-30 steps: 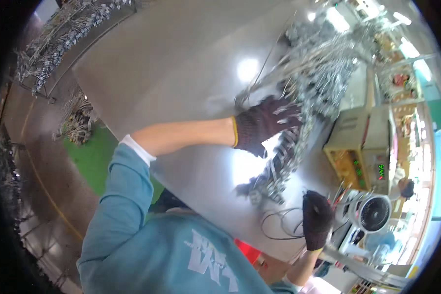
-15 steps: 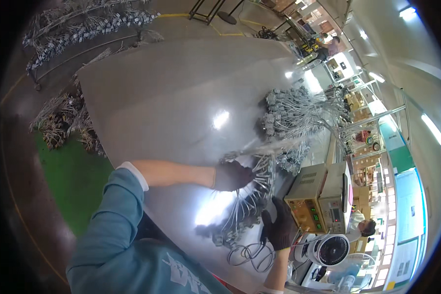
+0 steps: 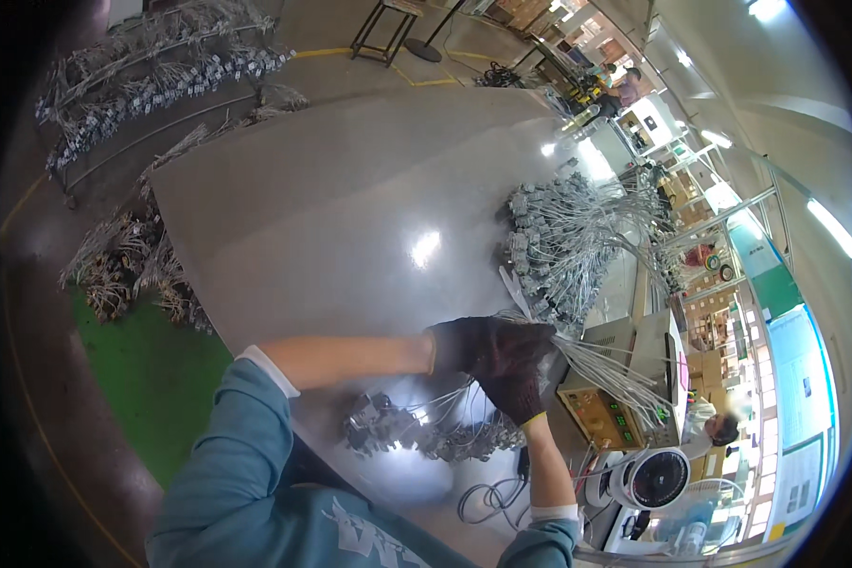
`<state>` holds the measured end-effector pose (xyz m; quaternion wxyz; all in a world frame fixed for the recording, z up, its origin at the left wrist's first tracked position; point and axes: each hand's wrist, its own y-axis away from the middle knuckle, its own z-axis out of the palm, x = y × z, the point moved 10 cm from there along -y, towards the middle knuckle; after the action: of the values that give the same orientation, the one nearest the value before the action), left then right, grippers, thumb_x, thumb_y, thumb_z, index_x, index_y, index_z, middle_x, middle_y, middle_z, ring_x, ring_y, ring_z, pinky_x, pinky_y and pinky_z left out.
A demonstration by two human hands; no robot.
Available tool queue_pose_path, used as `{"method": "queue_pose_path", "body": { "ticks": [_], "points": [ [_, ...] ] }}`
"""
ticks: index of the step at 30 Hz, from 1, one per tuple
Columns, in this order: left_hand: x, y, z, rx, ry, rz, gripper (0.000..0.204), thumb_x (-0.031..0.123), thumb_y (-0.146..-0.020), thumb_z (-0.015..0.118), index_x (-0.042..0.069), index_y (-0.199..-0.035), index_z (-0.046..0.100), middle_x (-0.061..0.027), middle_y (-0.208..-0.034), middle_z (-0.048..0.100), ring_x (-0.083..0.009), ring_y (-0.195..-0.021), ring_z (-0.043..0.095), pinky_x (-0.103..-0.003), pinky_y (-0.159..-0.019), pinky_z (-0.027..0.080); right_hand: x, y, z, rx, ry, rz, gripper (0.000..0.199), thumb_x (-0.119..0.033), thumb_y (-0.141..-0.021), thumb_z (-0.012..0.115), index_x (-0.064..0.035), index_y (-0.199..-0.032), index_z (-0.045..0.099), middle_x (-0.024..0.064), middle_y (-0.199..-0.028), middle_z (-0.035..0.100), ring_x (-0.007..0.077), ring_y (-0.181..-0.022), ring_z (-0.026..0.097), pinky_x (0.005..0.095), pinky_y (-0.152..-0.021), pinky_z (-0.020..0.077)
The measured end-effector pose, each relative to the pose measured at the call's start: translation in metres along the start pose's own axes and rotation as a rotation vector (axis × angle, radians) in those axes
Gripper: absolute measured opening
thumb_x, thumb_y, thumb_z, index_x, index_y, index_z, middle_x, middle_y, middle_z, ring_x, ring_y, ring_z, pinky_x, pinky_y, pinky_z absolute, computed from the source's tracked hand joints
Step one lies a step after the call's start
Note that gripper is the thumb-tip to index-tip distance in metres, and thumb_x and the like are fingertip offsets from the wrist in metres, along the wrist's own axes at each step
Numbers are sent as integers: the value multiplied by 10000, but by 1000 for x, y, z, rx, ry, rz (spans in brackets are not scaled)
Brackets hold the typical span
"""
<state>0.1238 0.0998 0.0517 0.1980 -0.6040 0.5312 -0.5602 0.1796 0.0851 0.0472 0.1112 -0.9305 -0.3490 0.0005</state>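
left hand: clutching grey cables | right hand: now meeting left (apart earlier), can't tell its grip

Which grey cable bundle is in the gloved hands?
The cable bundle fanning over the green-lit instrument: the left hand and right hand meet at it. Neither holds the larger cable heap beyond it or the racked cable bundles.

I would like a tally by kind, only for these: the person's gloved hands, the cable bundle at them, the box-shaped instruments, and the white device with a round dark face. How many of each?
Gloved hands: 2 (left hand, right hand)
Cable bundle: 1
Box-shaped instruments: 2 (yellow-fronted box, grey box)
White device: 1
Total: 6
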Motion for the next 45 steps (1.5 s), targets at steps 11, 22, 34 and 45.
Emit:
{"method": "queue_pose_path", "body": {
  "ticks": [11,22,34,45],
  "points": [
    [30,-11,-25,-182,-2094,294,417,128,-956,603,0,-1345,679,-186,-1488,617,-354,-1467,519,-488,-1311,356,159,-42,8,131,-302,600,569,-471,-988,703,66,-1176,709,323,-1116,743,488,-1066,715,519,-930,545],
    [-46,22,-19,-480,-2798,69,648,-12,-963,453,126,-1595,508,-50,-1688,446,-255,-1568,370,-390,-1308,301,134,-33,26,150,57,354,785,-558,-976,658,-109,-1596,489,276,-1561,519,502,-1415,498,631,-1181,379],
    [-142,86,-29,-360,-1082,-201,278,174,-918,628,54,-1151,719,-159,-1175,673,-370,-1325,559,-562,-1258,319,143,-30,63,221,281,620,861,-657,-926,646,-289,-1667,407,167,-1744,334,393,-1600,314,858,-1172,52],
    [-145,80,-17,-611,-930,-592,496,279,-1013,494,118,-1479,550,-146,-1573,496,-372,-1488,412,-566,-1261,271,264,-73,120,212,268,738,775,-647,-980,589,-416,-1677,338,124,-1781,260,395,-1578,331,889,-1136,-1]
  ]
}}
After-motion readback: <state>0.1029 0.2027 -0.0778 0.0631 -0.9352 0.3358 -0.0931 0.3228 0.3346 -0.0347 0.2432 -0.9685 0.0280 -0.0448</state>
